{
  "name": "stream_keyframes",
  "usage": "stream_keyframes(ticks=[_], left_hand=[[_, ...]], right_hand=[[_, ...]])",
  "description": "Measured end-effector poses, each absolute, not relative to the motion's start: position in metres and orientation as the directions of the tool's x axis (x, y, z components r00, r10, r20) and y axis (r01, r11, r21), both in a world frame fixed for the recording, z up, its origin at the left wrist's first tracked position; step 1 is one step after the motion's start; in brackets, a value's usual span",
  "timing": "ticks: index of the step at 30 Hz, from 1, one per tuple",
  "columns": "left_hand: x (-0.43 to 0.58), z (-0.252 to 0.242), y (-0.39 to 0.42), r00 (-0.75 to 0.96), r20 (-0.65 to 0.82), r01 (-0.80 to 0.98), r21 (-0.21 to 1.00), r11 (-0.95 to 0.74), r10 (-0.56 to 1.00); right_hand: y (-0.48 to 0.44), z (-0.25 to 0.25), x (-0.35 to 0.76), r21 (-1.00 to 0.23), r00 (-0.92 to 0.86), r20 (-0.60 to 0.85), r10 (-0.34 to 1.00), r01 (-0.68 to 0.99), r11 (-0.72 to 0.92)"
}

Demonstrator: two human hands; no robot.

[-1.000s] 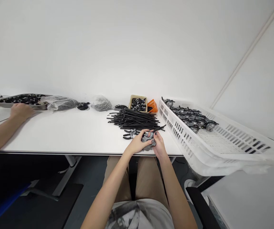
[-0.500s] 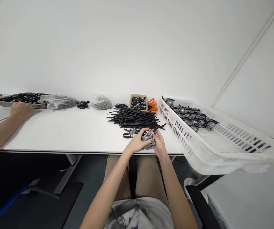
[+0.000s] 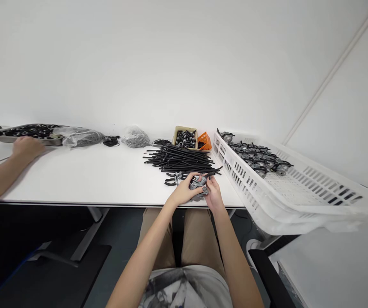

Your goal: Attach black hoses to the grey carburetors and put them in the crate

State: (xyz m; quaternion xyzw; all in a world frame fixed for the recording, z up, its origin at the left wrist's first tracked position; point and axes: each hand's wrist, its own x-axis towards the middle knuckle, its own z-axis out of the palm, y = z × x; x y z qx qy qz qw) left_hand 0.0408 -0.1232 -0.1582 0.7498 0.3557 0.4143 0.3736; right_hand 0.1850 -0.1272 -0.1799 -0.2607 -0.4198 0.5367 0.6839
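A grey metal part (image 3: 198, 184) with black tubing is held over the front edge of the white table. My left hand (image 3: 183, 191) is closed round its left side, thumb across the front. On its right side, my right hand (image 3: 214, 193) grips it with the fingertips near the black tube. Another grey part with black tube ends (image 3: 175, 178) lies on the table just left of my left hand. Behind both hands is a broad pile of black tubes (image 3: 182, 158).
A white slatted crate (image 3: 251, 190) with several assembled parts stands at the right. Behind the pile are a beige bin (image 3: 176, 128) and an orange basket (image 3: 206, 139). Plastic bags (image 3: 83, 137) lie further left, beside a metal tray (image 3: 10, 139) touched by another person's hand (image 3: 28, 147).
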Motion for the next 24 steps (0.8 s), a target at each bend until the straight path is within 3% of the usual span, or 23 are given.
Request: stream_keyframes(ticks=[24], left_hand=[[0.0406, -0.1588, -0.1241, 0.407, 0.334, 0.221, 0.867, -0.447, 0.85]], right_hand=[[-0.1257, -0.1784, 0.1835, -0.83, 0.095, 0.282, 0.955, -0.475, 0.292]])
